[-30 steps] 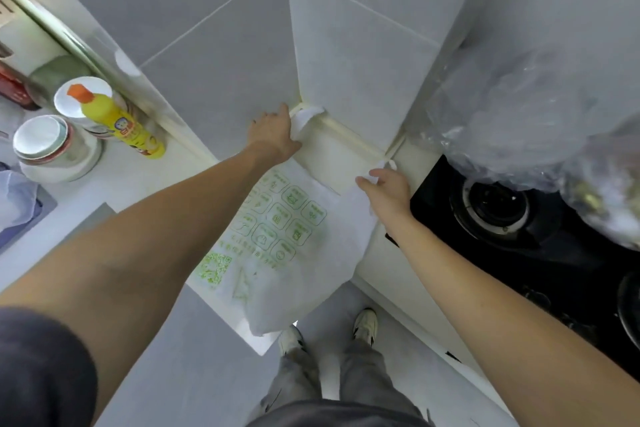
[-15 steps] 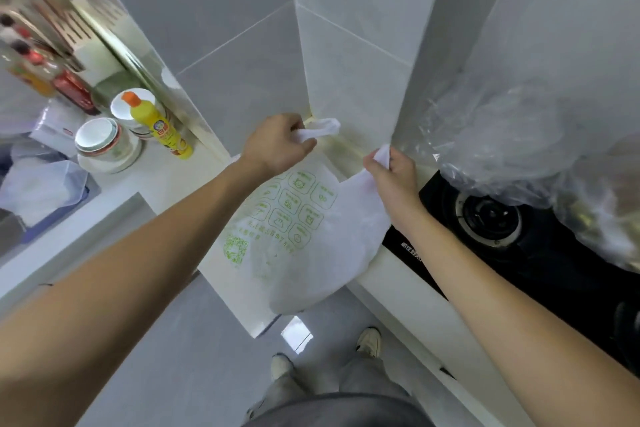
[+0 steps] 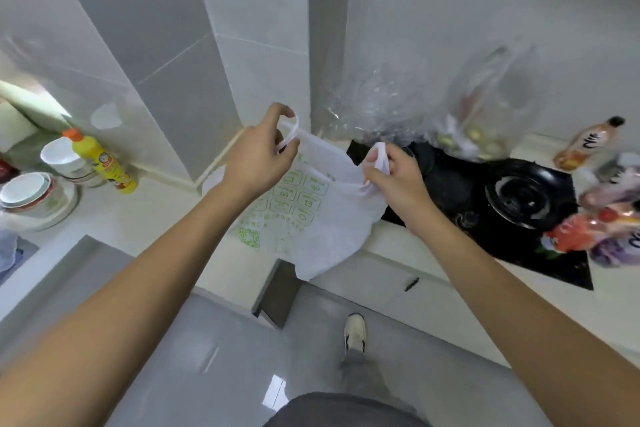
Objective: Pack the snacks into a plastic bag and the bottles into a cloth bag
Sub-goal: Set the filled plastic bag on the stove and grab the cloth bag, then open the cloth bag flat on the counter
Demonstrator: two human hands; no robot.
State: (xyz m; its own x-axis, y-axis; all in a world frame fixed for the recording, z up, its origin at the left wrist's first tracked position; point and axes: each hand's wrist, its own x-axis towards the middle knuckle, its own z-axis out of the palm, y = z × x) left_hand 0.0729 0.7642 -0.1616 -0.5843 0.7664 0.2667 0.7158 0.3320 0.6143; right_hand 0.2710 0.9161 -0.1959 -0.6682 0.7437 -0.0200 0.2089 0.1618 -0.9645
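Observation:
A white cloth bag (image 3: pixel 322 218) with green print hangs in the air over the counter's corner. My left hand (image 3: pixel 258 156) grips its left handle loop and my right hand (image 3: pixel 394 180) grips its right handle. A clear plastic bag (image 3: pixel 485 107) stands behind the stove with snacks inside it. An orange drink bottle (image 3: pixel 585 144) lies on the counter at the far right. Several colourful bottles (image 3: pixel 609 222) lie blurred at the right edge.
A black gas stove (image 3: pixel 519 198) fills the counter to the right. More crumpled clear plastic (image 3: pixel 374 111) sits behind it. At the left stand a yellow detergent bottle (image 3: pixel 104 163) and stacked bowls (image 3: pixel 34 198). A tiled wall corner juts out behind the bag.
Both hands have lifted the cloth bag off the counter and carried it to the right, toward the stove. My view has swung right, revealing the bottles and the plastic bag with snacks.

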